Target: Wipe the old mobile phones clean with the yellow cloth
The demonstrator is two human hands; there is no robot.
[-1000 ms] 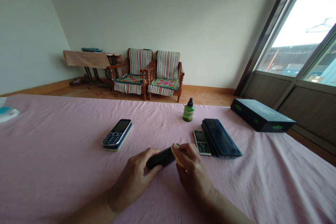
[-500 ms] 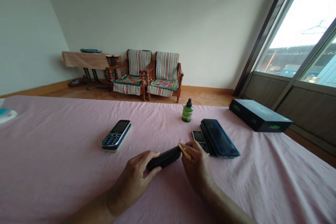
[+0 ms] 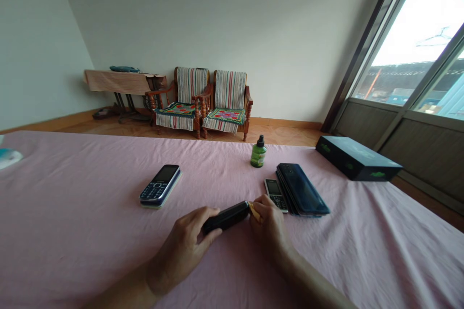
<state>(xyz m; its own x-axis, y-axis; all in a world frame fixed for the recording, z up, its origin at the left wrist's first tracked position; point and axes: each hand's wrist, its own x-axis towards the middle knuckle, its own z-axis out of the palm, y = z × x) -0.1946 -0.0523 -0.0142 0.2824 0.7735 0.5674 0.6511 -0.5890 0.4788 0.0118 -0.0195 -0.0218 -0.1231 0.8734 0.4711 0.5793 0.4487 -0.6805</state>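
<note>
My left hand [image 3: 186, 241] is closed round the near end of a dark mobile phone [image 3: 228, 216], held tilted above the pink cloth. Between the fingers of my right hand [image 3: 270, 224] is a small folded yellow cloth [image 3: 255, 213], pressed against the phone's right end. Most of the cloth is hidden by those fingers. Just beyond my right hand lies a small keypad phone [image 3: 276, 195], beside a stack of dark smartphones [image 3: 302, 190]. Another keypad phone [image 3: 159, 185] rests on top of a flat device to the left.
A green spray bottle [image 3: 258, 152] stands upright near the far edge of the pink cloth [image 3: 90, 231]. At the right back sits a black box [image 3: 357, 158]. Two wooden armchairs [image 3: 224, 101] and a covered table [image 3: 119, 82] are against the wall.
The yellow cloth and my right fingers have shifted slightly down round the phone's right end. My left hand keeps its hold on the phone.
</note>
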